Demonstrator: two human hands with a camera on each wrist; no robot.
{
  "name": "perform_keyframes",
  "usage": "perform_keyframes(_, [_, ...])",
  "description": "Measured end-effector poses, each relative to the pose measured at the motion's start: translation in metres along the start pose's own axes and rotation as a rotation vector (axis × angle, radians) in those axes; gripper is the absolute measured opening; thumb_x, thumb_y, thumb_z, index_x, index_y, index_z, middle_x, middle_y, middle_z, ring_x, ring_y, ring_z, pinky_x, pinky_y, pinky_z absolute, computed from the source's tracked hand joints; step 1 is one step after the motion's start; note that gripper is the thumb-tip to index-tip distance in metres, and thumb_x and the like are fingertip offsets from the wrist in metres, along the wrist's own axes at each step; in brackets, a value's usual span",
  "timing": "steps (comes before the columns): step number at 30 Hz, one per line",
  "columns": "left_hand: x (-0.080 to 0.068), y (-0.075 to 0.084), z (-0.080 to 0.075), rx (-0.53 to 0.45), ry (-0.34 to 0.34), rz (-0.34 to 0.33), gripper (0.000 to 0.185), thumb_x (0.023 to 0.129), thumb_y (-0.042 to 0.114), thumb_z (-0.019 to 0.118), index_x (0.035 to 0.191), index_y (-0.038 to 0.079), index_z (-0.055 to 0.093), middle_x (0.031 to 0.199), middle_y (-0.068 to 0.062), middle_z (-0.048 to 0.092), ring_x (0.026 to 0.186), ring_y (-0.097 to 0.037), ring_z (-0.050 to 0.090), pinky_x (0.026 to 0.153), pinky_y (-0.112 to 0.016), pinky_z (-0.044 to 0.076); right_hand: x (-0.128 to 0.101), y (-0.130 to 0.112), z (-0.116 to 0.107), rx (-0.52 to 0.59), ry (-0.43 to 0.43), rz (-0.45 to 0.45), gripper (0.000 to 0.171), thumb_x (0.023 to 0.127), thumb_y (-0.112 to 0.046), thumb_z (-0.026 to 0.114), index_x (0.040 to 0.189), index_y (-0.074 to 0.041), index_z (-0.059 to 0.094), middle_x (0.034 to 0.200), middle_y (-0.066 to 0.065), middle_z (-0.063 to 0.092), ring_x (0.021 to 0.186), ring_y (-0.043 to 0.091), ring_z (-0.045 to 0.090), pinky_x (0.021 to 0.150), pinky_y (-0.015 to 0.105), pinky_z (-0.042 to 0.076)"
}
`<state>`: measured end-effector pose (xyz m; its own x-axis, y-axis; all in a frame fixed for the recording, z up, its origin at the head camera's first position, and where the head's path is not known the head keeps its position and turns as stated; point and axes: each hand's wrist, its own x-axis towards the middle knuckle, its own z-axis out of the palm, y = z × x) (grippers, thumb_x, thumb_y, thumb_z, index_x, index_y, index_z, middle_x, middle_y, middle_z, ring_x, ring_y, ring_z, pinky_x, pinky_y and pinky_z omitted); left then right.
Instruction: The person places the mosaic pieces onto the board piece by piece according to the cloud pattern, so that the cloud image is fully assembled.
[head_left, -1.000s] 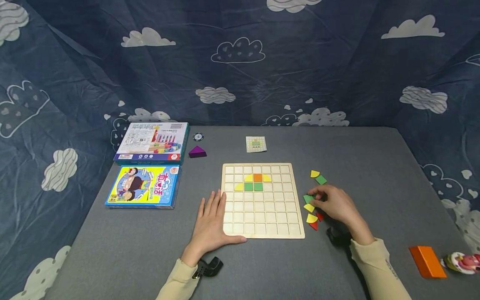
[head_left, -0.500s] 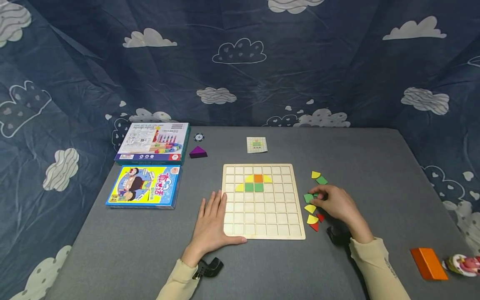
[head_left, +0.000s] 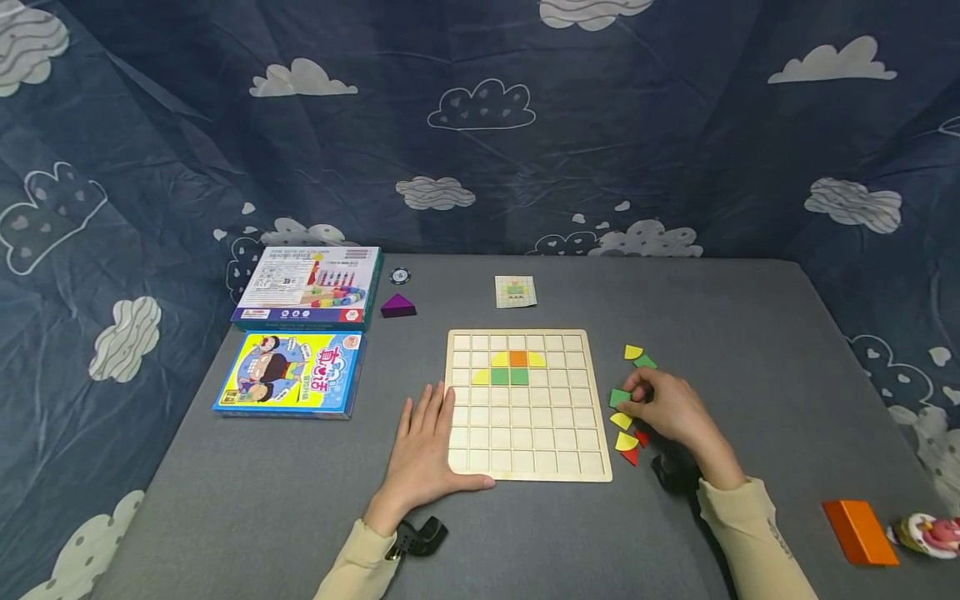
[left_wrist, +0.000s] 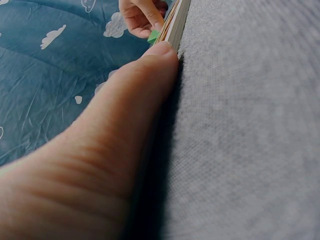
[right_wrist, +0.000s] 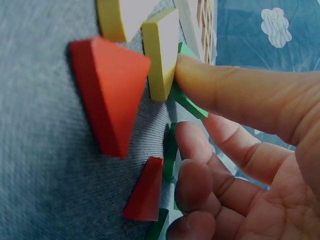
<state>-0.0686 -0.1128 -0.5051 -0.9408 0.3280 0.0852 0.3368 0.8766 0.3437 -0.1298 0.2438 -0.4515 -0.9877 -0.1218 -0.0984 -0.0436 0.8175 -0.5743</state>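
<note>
Picking step: right hand seemingly pinches a green tile just right of the board; left hand lies flat, steadying it. Next: lift, seat beside the placed greens

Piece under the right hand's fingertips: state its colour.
Green, pinched by the right hand; clearest in the head view.

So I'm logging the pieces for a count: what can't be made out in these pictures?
- Green square: head view, partly under the right hand; whether it is lifted is unclear.
- Pattern card: head view, too small to read.
- Wooden grid board: left wrist view, the left hand hides all but its edge.
- Toy: head view, cut off by the edge.
</note>
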Motion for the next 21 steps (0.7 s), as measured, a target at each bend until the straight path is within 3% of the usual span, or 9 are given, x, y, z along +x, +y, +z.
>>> perform_keyframes(12, [0.0007,0.0001,-0.0002,0.011,-0.007,0.002,0.133,0.059,0.085,0.058,0.152,0.004,0.01,0.157,-0.013,0.011,0.143,-0.027,0.0,0.112,-0.047,-0.001,-0.003,0.003,0.0027,0.082,0.03,-0.037,0.018,0.078,-0.01,0.077,0.084,-0.005,0.061,0.078,0.004,0.059,0.06,0.017,0.048,0.054,0.031,0.039])
perform_keyframes(21, [0.0011,0.0001,0.0005,0.014,-0.01,-0.001,0.133,0.059,0.085,0.058,0.152,0.004,0.01,0.157,-0.014,0.011,0.143,-0.028,0.001,0.112,-0.047,-0.002,-0.0028,-0.0003,0.0091,0.126,0.127,-0.066,0.017,0.08,-0.009,0.075,0.093,-0.004,0.067,0.077,0.003,0.061,0.055,0.018,0.046,0.045,0.033,0.038])
